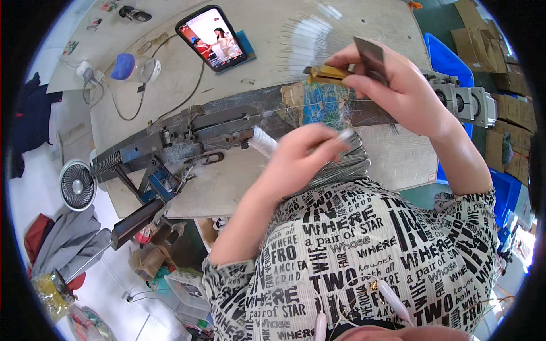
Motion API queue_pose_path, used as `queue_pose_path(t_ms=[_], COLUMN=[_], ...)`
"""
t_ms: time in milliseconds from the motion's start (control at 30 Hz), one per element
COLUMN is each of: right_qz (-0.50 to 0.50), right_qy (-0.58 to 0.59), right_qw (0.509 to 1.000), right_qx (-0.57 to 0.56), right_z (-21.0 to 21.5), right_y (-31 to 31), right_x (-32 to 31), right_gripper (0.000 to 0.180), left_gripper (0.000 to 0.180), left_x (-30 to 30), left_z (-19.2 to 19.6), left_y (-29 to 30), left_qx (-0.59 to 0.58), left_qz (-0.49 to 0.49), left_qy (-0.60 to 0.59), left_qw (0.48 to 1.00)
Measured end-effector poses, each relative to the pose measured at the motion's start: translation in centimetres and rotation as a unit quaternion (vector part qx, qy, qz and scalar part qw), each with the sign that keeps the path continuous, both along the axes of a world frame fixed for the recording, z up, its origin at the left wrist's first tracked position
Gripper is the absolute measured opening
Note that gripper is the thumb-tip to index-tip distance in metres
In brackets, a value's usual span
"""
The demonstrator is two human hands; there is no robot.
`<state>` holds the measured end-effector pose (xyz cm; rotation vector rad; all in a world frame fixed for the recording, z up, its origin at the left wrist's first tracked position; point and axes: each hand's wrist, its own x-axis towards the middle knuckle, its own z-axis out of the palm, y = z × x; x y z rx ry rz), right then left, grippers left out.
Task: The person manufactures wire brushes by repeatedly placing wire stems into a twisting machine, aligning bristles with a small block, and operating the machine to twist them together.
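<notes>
Strand handling at the long dark machine [224, 120], centre, seemed in hand; the next move probably called for steady fingers. Lower centre lay a glossy grey strand bundle [354, 162]. Upper right, the right hand [402, 85] pinched a dark plate [371, 59] and yellow tool [329, 74]; the left hand [301, 154], centre, blurred, curled around something pale [345, 134].

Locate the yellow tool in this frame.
In the head view, the yellow tool is slightly right of centre in the upper part, held in the person's right hand and seen just above the blue patch.
</notes>
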<state>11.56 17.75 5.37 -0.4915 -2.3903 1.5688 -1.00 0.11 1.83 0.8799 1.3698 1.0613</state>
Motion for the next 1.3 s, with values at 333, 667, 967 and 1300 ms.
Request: queue_pose_path(t_ms=[333,667,967,1300], right_qz=[0.028,0.04,0.071,0.058], right_qy=[0.002,0.053,-0.017,0.038], right_qw=[0.997,0.997,0.989,0.997], right_qx=[0.071,-0.028,0.125,0.031], right_z=[-3.4,-1.0,-2.3,-1.4], right_y=[-0.4,-0.7,-1.0,-0.1], right_x=[-2.4,-3.3,-3.5,-2.4], right_gripper=[0.02,0.025,0.026,0.024], left_gripper=[0.023,0.022,0.023,0.023], left_x=[1.6,1.6,1.5,2.5], left_z=[-2.0,-2.5,-1.4,-2.2], left_y=[-0.9,2.8,-1.1,2.4], left_qx=[-0.031,-0.02,-0.016,-0.007], left_qz=[0.314,0.189,0.29,0.282], left_qy=[-0.221,-0.154,-0.199,-0.212], left_qw=[0.923,0.97,0.936,0.936])
